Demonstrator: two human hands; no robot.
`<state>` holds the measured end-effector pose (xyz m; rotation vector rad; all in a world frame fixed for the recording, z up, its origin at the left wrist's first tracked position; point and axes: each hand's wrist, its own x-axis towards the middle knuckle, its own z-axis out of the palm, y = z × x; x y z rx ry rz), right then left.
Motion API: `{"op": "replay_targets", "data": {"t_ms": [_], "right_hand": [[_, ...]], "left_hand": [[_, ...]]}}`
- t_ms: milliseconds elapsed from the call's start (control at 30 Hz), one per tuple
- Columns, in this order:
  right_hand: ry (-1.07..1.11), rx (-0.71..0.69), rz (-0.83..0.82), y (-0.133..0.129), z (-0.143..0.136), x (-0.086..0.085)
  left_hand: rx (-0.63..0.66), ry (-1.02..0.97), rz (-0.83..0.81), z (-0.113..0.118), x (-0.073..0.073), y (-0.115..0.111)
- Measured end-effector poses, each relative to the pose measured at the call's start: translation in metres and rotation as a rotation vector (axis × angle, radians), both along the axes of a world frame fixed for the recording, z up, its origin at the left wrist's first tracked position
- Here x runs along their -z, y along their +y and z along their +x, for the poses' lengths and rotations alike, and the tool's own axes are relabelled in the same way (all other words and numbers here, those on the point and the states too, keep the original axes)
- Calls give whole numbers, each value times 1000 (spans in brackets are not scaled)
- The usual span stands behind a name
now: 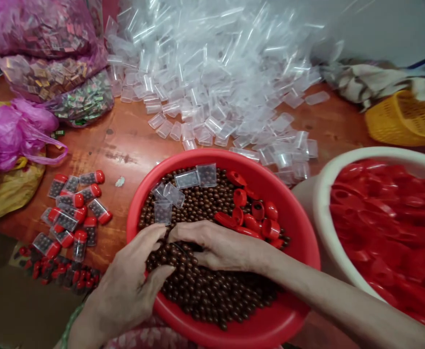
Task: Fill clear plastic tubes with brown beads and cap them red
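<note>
Brown balls (219, 295) lie heaped inside the red basin (301, 237). From my remote seat: left hand (128, 276) over basin's left rim, thumb and fingers parted beside balls; whether they grasp any, I cannot tell. Right hand (215, 242) inside basin, fingertips buried, grip hidden from me. Red-capped cases (67, 219) left of basin; clear cases (205, 102) piled beyond it.

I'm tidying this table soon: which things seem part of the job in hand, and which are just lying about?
Likely in the job:
brown balls, touched by left hand and right hand
red basin
clear cases
red caps, more in white tub
capped, filled cases

Apparently lying about:
yellow basket
cloth
pink bags (use unclear)
</note>
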<state>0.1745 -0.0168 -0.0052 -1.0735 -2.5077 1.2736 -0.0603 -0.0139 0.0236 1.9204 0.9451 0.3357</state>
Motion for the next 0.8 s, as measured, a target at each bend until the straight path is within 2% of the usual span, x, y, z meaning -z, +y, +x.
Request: {"op": "replay_targets", "data": {"t_ms": [133,267,400,600,700,800], "right_hand": [[337,239,-145,-5,1,-8],[433,335,-117,-9,3,-16],[397,378,-62,-14,6,-22],[309,399,-32,-23,17,-37],[199,568,80,-28,40,-42],[48,749,235,-32,67,-41]], "left_hand": [[65,37,-101,17,-4,5],[100,-105,-265,32,-6,15],[71,-215,-392,41,-2,19],[7,-274,-309,44,5,17],[-28,-324,-329,41,4,17],[-14,-430,-418,37,1,16]]}}
